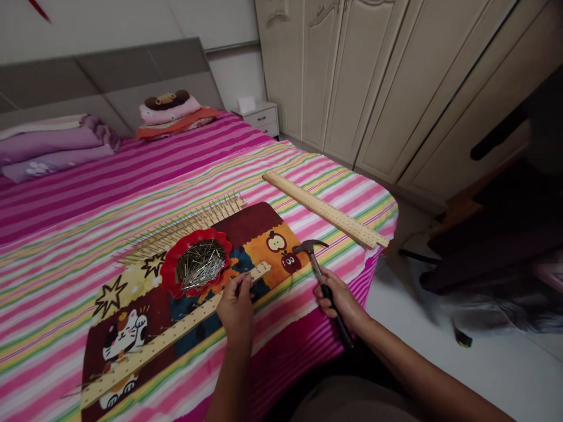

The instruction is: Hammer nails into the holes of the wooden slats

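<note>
My right hand [336, 299] is wrapped round the black handle of a claw hammer [317, 266], its metal head raised above the mat to the right of the wooden strip. My left hand [237, 308] is pinched on a nail at the far part of a narrow wooden strip [176, 333]; the fingers partly hide the nail. The strip lies slantwise along a patterned mat [246, 231], with a row of holes and several nails standing in it. Beside my left hand, a red scalloped bowl [166, 274] holds a heap of loose nails [204, 264].
Behind the bowl lie wooden strips [185, 228] bristling with nails. More strips with holes [325, 211] lie near the right edge of the striped bed [290, 158]. Folded bedding [57, 143] rests by the headboard. Wardrobes [334, 76] and a nightstand [264, 117] stand beyond.
</note>
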Available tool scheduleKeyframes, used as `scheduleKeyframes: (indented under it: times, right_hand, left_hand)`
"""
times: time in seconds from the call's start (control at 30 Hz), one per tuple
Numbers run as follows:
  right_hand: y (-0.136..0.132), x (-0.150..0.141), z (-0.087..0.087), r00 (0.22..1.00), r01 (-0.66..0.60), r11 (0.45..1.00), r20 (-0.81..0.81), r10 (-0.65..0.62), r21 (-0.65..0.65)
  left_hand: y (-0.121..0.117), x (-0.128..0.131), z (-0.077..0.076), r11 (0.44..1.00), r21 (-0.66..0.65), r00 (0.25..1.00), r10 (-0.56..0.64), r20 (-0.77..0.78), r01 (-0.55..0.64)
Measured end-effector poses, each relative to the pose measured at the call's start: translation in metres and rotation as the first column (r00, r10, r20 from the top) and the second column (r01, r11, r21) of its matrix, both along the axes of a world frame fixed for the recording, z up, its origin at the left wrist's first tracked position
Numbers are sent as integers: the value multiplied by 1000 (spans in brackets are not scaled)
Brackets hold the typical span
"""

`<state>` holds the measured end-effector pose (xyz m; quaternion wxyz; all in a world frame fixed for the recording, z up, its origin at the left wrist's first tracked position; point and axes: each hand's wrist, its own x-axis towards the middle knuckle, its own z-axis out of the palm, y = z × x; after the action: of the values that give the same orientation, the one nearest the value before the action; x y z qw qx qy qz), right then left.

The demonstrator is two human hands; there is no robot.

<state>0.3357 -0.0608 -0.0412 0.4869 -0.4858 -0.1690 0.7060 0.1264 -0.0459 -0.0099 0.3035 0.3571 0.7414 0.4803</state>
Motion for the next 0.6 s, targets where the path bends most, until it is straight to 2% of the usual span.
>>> scheduleKeyframes:
  times: [0.17, 0.27, 0.47, 0.53, 0.6]
  right_hand:
    - [0, 1, 1, 1000, 2, 1000, 7, -1, -7]
    - [0, 0, 1, 1000, 4, 1000, 13, -3, -7]
    - [-6, -4, 7, 997, 12, 1000, 79, -14, 22]
    - [-13, -5, 16, 987, -39, 997, 161, 28, 64]
    - [-20, -6, 28, 957, -145, 980, 271, 104, 134]
  left_hand:
    - [-1, 3, -4, 999, 12, 999, 35, -38, -34]
    - [-2, 2, -9, 1000, 14, 997, 10, -77, -9]
    - [-1, -2, -16, 995, 18, 937, -82, -339, 93]
    - [-1, -1, -15, 992, 37, 907, -92, -411, 117]
    - [-1, 0, -13, 990, 46, 882, -100, -460, 136]
